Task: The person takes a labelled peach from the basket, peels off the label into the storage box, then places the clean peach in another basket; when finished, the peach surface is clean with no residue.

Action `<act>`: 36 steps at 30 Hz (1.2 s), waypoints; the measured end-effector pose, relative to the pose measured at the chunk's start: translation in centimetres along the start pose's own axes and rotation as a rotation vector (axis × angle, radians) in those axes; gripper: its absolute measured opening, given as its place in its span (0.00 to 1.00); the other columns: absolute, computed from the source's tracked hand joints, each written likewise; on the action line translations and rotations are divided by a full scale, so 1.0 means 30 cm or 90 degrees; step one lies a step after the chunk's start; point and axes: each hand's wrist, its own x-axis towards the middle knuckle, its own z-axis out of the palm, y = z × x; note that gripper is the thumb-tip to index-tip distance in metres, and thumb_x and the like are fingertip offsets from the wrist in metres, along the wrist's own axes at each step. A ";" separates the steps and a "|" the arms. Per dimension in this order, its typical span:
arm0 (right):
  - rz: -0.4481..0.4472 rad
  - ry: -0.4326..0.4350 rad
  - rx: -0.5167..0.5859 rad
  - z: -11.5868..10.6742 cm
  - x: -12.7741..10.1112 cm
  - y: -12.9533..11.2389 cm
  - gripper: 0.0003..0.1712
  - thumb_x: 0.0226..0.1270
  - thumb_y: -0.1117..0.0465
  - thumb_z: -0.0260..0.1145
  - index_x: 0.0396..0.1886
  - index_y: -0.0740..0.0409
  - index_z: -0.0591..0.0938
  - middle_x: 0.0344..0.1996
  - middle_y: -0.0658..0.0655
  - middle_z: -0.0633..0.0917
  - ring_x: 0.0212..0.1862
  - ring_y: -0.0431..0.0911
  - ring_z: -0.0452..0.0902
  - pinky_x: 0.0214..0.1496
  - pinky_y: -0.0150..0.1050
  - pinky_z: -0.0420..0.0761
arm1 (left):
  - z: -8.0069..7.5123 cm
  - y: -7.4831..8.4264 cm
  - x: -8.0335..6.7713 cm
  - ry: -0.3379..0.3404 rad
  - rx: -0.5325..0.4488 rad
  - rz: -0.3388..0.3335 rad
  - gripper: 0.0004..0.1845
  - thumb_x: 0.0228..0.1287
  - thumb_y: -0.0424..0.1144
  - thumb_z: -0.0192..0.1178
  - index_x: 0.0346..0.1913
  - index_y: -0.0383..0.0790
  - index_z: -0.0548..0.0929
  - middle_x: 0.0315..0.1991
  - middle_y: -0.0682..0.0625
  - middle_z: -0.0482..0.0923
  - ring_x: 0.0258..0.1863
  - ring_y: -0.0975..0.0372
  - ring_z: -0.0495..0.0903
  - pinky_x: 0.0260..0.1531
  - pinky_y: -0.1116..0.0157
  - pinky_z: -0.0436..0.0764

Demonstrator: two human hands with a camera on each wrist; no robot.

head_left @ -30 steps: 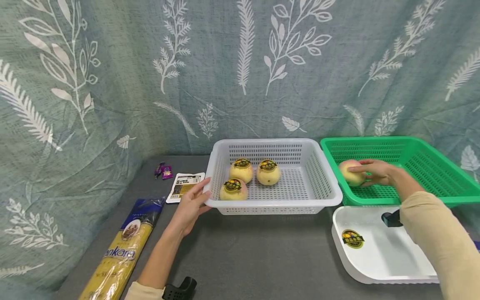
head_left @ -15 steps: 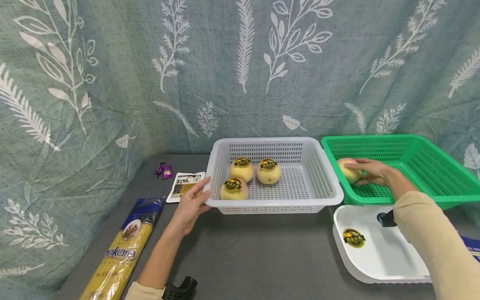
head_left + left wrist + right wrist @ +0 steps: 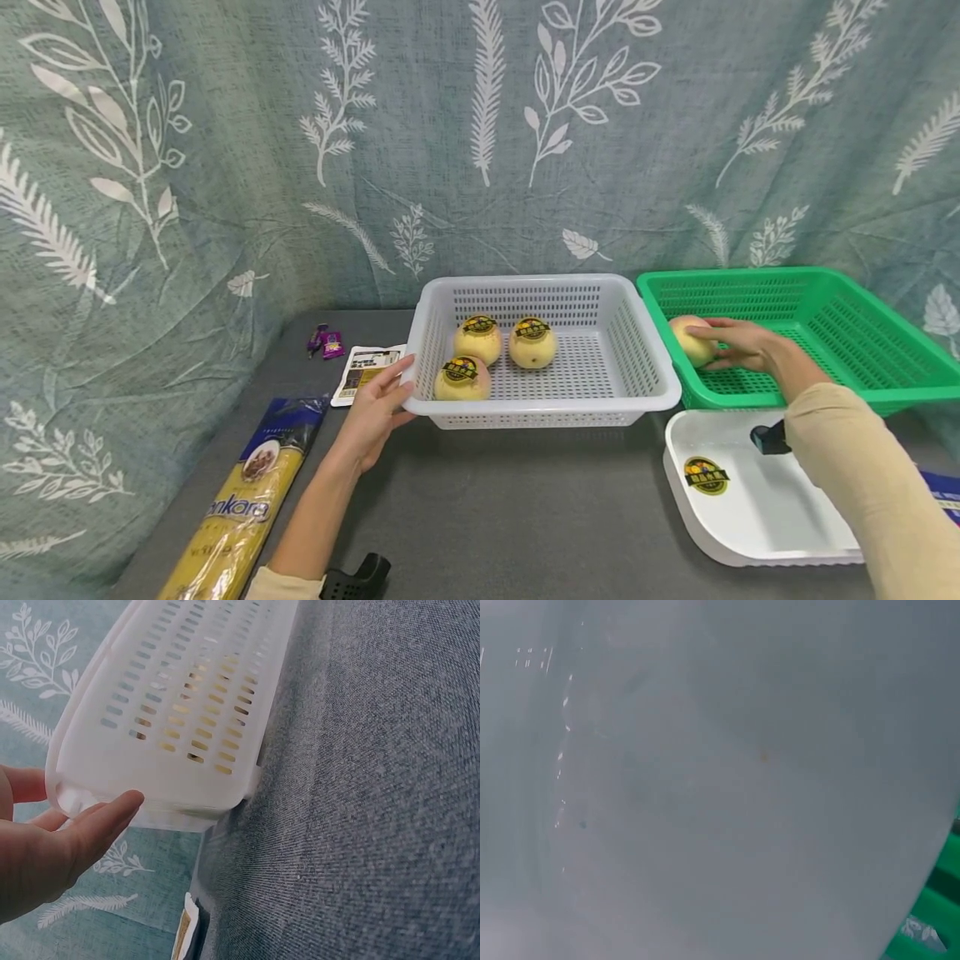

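My left hand (image 3: 369, 419) grips the near left corner of the white plastic basket (image 3: 540, 407). In the left wrist view, its thumb lies on the outside of the basket wall (image 3: 97, 761), with fingers at the rim. Three peaches (image 3: 532, 343) with black-and-gold stickers sit in the left part of that basket. My right hand (image 3: 738, 344) holds another peach (image 3: 692, 342) against the left side of the green basket (image 3: 795, 400), fingers over its right side. The right wrist view shows neither hand nor peach, mostly the white tray (image 3: 727, 780).
A white tray (image 3: 780, 533) with a loose sticker (image 3: 706, 476) stands in front of the green basket. On the left lie a spaghetti pack (image 3: 240, 500), a white-and-brown packet (image 3: 363, 375) and purple candies (image 3: 330, 343). A curtain (image 3: 450, 150) hangs behind.
My right hand has shifted slightly left with the peach, nearer the green basket's left wall. The left hand keeps its grip on the white basket's corner.
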 end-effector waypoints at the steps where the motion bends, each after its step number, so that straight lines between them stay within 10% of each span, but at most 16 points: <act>1: 0.004 0.000 0.004 -0.001 0.000 -0.001 0.50 0.74 0.48 0.52 0.73 0.67 0.31 0.68 0.78 0.40 0.68 0.71 0.46 0.54 0.45 0.76 | 0.000 0.000 -0.002 0.000 0.002 0.002 0.26 0.75 0.28 0.40 0.73 0.31 0.53 0.70 0.33 0.55 0.64 0.46 0.62 0.47 0.66 0.77; 24: -0.061 0.060 0.080 -0.057 -0.092 -0.111 0.50 0.71 0.45 0.55 0.75 0.57 0.34 0.74 0.62 0.35 0.73 0.58 0.38 0.67 0.43 0.63 | -0.001 -0.004 -0.005 0.003 -0.003 -0.005 0.26 0.75 0.28 0.40 0.73 0.33 0.53 0.70 0.35 0.55 0.65 0.46 0.61 0.51 0.61 0.76; 36: -0.121 -0.108 0.209 0.262 -0.103 -0.281 0.43 0.76 0.47 0.48 0.76 0.59 0.37 0.73 0.67 0.41 0.73 0.59 0.42 0.63 0.48 0.67 | 0.003 -0.003 -0.003 0.004 -0.002 0.000 0.26 0.74 0.28 0.41 0.73 0.32 0.54 0.70 0.33 0.55 0.64 0.45 0.61 0.55 0.55 0.73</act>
